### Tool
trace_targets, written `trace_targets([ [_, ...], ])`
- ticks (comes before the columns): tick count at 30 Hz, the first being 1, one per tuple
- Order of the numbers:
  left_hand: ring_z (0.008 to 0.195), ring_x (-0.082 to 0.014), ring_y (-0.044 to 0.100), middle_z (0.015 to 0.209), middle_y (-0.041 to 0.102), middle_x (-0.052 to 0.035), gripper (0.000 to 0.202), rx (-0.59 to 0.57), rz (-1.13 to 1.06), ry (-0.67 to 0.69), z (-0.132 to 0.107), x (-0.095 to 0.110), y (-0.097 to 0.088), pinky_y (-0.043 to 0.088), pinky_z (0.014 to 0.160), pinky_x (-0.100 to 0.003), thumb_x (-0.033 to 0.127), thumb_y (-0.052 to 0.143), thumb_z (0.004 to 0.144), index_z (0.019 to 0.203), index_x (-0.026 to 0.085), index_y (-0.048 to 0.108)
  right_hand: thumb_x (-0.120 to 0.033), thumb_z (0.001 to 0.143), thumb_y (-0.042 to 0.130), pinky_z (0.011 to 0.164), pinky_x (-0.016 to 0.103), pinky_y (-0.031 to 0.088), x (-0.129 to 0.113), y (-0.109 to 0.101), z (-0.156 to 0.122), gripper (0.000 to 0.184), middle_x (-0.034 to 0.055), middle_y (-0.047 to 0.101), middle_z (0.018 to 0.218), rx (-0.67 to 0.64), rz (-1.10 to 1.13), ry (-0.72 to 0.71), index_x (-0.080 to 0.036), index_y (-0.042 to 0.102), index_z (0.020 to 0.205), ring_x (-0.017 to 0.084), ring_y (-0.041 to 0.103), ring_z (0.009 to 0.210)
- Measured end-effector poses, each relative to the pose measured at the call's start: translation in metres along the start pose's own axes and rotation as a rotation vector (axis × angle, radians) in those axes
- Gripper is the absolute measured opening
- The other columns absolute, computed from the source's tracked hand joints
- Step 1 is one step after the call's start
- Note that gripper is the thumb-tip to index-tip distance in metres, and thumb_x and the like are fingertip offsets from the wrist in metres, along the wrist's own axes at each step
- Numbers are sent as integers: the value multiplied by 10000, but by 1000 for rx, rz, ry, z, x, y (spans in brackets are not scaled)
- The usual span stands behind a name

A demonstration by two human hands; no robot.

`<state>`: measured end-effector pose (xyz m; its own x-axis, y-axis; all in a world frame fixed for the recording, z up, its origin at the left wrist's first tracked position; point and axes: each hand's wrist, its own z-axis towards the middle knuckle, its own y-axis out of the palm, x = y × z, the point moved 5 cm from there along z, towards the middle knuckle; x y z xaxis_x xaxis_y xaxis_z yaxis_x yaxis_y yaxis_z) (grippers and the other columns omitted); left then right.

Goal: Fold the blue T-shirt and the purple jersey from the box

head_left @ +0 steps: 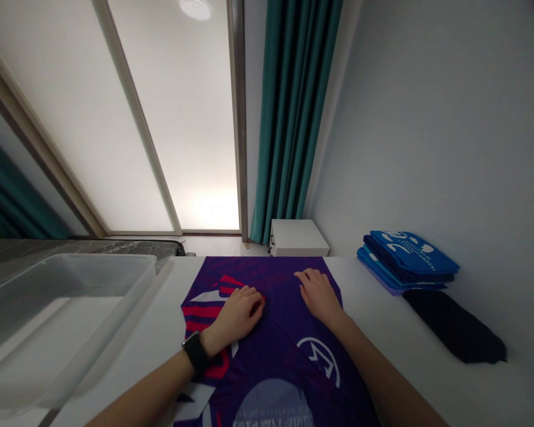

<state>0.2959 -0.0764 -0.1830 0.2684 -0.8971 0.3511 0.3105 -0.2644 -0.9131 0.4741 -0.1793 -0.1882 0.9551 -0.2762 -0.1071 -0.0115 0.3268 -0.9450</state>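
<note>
A purple shirt (pixel 285 344) with red and white stripes, a round white emblem and printed lettering lies spread on a white table (pixel 160 332). My left hand (pixel 240 308) rests on the striped part, its fingers loosely bent and a gap showing beside the thumb. A dark watch (pixel 196 351) is on that wrist. On the plain purple cloth near the shirt's far right side lies my right hand (pixel 318 295), with fingers extended and slightly apart. Neither hand shows any cloth gripped. The near end of the shirt runs out of view.
A clear plastic bin (pixel 115 320) stands to the left. On the right are a stack of folded blue garments (pixel 412 255) and a folded black cloth (pixel 458 326) against the wall. Beyond the table are a white cabinet (pixel 298 237) and a teal curtain (pixel 293 118).
</note>
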Motion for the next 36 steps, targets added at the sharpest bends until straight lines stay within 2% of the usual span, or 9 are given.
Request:
trace_targets([
  [4, 878, -201, 537, 904, 618, -32, 152, 26, 9, 64, -2, -11, 5, 396, 835, -330, 163, 487, 918, 871, 201, 627, -89, 927, 459, 882, 337, 365, -43, -3, -1, 274, 56, 625, 1053, -96, 187, -237, -227, 626, 1094, 202, 530, 1033],
  [9, 929, -215, 502, 956, 592, -38, 130, 52, 54, 101, -8, -11, 10, 395, 808, -338, 154, 492, 921, 902, 207, 609, -72, 916, 471, 879, 326, 352, -73, 3, -3, 258, 53, 620, 1037, -200, 169, -321, -216, 640, 1048, 188, 526, 987],
  [16, 933, -217, 482, 963, 569, -38, 107, 50, 80, 114, -9, -9, 10, 391, 805, -343, 152, 497, 916, 911, 207, 588, -10, 891, 427, 879, 318, 335, -65, 6, 0, 317, 41, 634, 1012, -245, 180, -298, -206, 633, 1031, 177, 520, 957],
  [26, 940, -222, 481, 972, 568, -36, 107, 46, 66, 110, -10, -8, 8, 385, 799, -352, 144, 495, 907, 915, 207, 582, -91, 800, 538, 905, 324, 332, -67, -4, -7, 152, 31, 564, 987, -254, 185, -313, -211, 570, 887, 186, 489, 977],
  [30, 945, -217, 479, 973, 565, -35, 108, 57, 56, 113, -11, -8, 8, 388, 800, -343, 139, 496, 904, 916, 208, 578, -90, 808, 519, 886, 320, 329, -69, -8, -7, 133, 20, 577, 939, -279, 170, -329, -214, 544, 850, 176, 493, 915],
  [36, 940, -221, 481, 968, 562, -38, 99, 54, 63, 111, -11, -8, 8, 387, 803, -353, 151, 495, 902, 905, 208, 576, -94, 866, 485, 872, 318, 317, -66, -6, 4, 133, 11, 631, 910, -289, 200, -328, -215, 532, 894, 171, 515, 885],
])
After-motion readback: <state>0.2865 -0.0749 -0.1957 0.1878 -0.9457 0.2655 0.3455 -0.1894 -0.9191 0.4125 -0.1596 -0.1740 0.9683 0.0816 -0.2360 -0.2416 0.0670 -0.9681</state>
